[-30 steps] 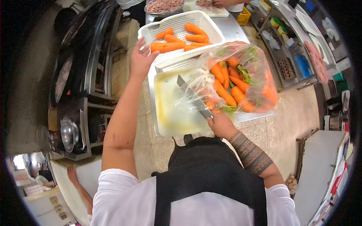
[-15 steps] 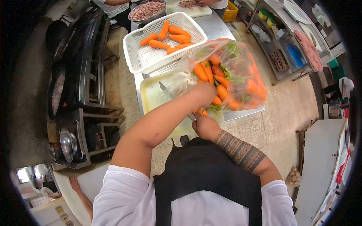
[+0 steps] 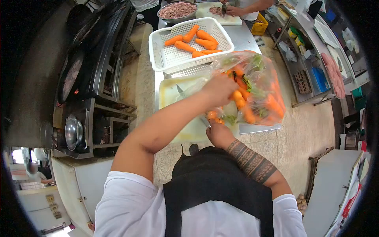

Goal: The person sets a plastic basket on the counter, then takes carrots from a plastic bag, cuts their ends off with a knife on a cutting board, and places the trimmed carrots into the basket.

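Observation:
A clear plastic bag [image 3: 268,85] full of carrots with green tops lies at the right of the cutting board [image 3: 169,89]. My left hand [image 3: 221,87] reaches into the bag's mouth among the carrots, its fingers closed on a carrot [image 3: 239,99] as far as shows. Below it, my right hand [image 3: 220,135] is wrapped round the handle of a knife [image 3: 180,90], whose blade points up and left across the board, partly hidden by my left forearm. Small carrot ends [image 3: 212,115] lie just above my right hand. Several carrots [image 3: 184,46] rest in the white basket [image 3: 158,59] beyond the board.
At the table's far end stand a metal bowl of chopped meat [image 3: 177,11] and a white board [image 3: 233,20], where another person's hands [image 3: 235,11] work with a knife. A yellow crate [image 3: 259,25] is beyond the table. Stoves line the left, metal shelves [image 3: 292,67] the right.
My left hand has moved from the white basket's edge across the board into the carrot bag. My right hand still holds the knife. The whole view has shifted slightly.

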{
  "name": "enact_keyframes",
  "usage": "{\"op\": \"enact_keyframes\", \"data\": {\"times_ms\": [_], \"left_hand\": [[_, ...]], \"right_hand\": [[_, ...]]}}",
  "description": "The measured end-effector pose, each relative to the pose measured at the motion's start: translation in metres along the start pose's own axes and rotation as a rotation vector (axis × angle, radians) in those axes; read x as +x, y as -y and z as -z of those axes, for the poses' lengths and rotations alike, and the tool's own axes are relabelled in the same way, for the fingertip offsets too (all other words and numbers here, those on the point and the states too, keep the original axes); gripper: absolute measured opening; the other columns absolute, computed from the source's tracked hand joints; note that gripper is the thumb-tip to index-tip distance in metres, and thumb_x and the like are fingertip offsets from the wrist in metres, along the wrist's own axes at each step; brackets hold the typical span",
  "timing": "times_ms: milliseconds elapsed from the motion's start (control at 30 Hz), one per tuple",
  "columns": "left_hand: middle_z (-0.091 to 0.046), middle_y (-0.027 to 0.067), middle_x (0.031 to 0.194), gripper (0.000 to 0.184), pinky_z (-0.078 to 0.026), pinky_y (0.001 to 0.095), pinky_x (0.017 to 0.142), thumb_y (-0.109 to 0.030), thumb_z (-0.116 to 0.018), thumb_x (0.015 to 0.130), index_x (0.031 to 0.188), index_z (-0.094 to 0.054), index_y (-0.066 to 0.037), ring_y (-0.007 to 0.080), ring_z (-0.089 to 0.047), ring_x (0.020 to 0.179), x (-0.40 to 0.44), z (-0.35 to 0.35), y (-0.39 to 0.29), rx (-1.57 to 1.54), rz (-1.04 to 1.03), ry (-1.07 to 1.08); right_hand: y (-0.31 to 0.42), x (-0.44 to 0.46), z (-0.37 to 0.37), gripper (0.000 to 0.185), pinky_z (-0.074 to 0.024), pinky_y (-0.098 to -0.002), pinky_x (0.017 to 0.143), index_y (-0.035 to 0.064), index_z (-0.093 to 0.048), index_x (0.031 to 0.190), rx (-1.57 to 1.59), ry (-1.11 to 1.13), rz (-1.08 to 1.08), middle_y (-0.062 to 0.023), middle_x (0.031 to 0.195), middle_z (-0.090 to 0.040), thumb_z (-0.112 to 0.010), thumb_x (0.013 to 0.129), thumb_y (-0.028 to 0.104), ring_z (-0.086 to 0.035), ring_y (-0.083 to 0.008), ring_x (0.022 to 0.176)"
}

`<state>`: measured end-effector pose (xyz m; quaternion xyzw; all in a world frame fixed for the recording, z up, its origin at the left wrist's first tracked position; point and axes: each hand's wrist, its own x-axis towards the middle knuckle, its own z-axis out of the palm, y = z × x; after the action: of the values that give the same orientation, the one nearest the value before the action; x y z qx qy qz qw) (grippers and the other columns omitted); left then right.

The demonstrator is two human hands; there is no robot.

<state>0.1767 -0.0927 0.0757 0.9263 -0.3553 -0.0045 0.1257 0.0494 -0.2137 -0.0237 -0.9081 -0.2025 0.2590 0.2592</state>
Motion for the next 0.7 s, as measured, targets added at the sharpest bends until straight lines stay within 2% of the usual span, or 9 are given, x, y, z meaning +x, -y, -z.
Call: {"op": "enact_keyframes", "data": {"times_ms": [67,133,200,267,333,433,533,633,700], "left_hand": [[-0.075,0.0091,0.11,0.034,-0.055,0.0429,0.09,-0.016,-0.081,0.079,0.109,-0.072,-0.005,0.0292,-0.071,0.101,-0.04,0.027,0.012,-0.253,0.19,-0.39],[-0.074,0.0072,0.108,0.035,-0.058,0.0387,0.087,-0.012,-0.081,0.084,0.116,-0.067,-0.005,0.0254,-0.073,0.1,-0.089,0.048,0.021,-0.834,0.404,-0.54],[-0.068,0.0104,0.132,0.043,-0.053,0.0403,0.101,-0.018,-0.077,0.091,0.128,-0.061,-0.007,0.0257,-0.067,0.119,-0.156,0.045,0.045,-1.106,0.529,-0.63],[-0.067,0.0129,0.132,0.042,-0.056,0.0441,0.1,-0.014,-0.073,0.094,0.133,-0.057,-0.009,0.0282,-0.066,0.12,-0.223,0.036,0.041,-1.575,0.6,-0.873],[-0.067,0.0135,0.128,0.034,-0.057,0.0445,0.1,-0.012,-0.067,0.098,0.131,-0.056,-0.008,0.0283,-0.067,0.119,-0.279,0.022,0.032,-1.793,0.589,-1.03],[-0.067,0.0154,0.127,0.031,-0.059,0.0458,0.099,-0.011,-0.068,0.099,0.126,-0.054,-0.006,0.0307,-0.069,0.114,-0.344,-0.04,0.032,-1.627,0.846,-1.098],[-0.066,0.0163,0.127,0.029,-0.058,0.0441,0.101,-0.012,-0.067,0.101,0.126,-0.054,-0.006,0.0314,-0.068,0.117,-0.367,-0.098,0.011,-1.639,1.089,-1.05],[-0.065,0.0169,0.127,0.029,-0.057,0.0421,0.104,-0.014,-0.065,0.102,0.127,-0.053,-0.005,0.0315,-0.068,0.117,-0.366,-0.13,-0.012,-1.957,1.163,-1.213],[-0.064,0.0171,0.128,0.028,-0.056,0.0425,0.106,-0.013,-0.064,0.103,0.127,-0.052,-0.005,0.0313,-0.068,0.116,-0.367,-0.137,-0.016,-1.961,1.1,-1.211]], "right_hand": [[0.007,-0.005,0.01,0.039,-0.0569,-0.0555,0.082,-0.0017,-0.057,0.126,0.047,-0.029,-0.022,-0.0272,0.099,-0.073,-0.055,0.1,0.028,-0.072,-0.0446,0.093],[0.002,-0.004,0.009,0.04,-0.0564,-0.056,0.082,-0.002,-0.057,0.125,0.082,-0.035,-0.006,-0.0283,0.099,-0.072,-0.055,0.1,0.028,-0.071,-0.046,0.094],[-0.001,0.0,0.009,0.04,-0.055,-0.0573,0.083,-0.0029,-0.056,0.124,0.12,-0.028,-0.02,-0.0302,0.099,-0.071,-0.054,0.1,0.029,-0.07,-0.0487,0.094],[-0.007,0.005,0.006,0.04,-0.0544,-0.0578,0.084,-0.0034,-0.056,0.123,0.133,-0.044,-0.022,-0.0309,0.098,-0.071,-0.054,0.1,0.03,-0.069,-0.0497,0.094],[-0.015,0.008,-0.002,0.041,-0.0537,-0.0581,0.084,-0.004,-0.055,0.122,0.12,-0.06,-0.007,-0.0318,0.096,-0.071,-0.055,0.1,0.03,-0.069,-0.05,0.093],[-0.008,0.007,-0.002,0.04,-0.0533,-0.0582,0.083,-0.0043,-0.054,0.122,0.1,-0.1,0.019,-0.0319,0.096,-0.07,-0.056,0.099,0.029,-0.069,-0.0496,0.091],[0.014,0.005,0.006,0.034,-0.0511,-0.0559,0.076,-0.0047,-0.053,0.116,0.099,-0.1,0.02,-0.0287,0.087,-0.068,-0.059,0.099,0.023,-0.067,-0.0481,0.084],[0.027,0.004,-0.001,0.027,-0.049,-0.0531,0.069,-0.003,-0.053,0.113,0.167,-0.151,0.071,-0.0253,0.079,-0.065,-0.059,0.1,0.019,-0.065,-0.0456,0.075],[0.056,-0.002,0.006,0.025,-0.049,-0.0524,0.068,-0.0024,-0.053,0.112,0.213,-0.139,0.064,-0.025,0.078,-0.065,-0.059,0.1,0.019,-0.065,-0.0454,0.074]]}}
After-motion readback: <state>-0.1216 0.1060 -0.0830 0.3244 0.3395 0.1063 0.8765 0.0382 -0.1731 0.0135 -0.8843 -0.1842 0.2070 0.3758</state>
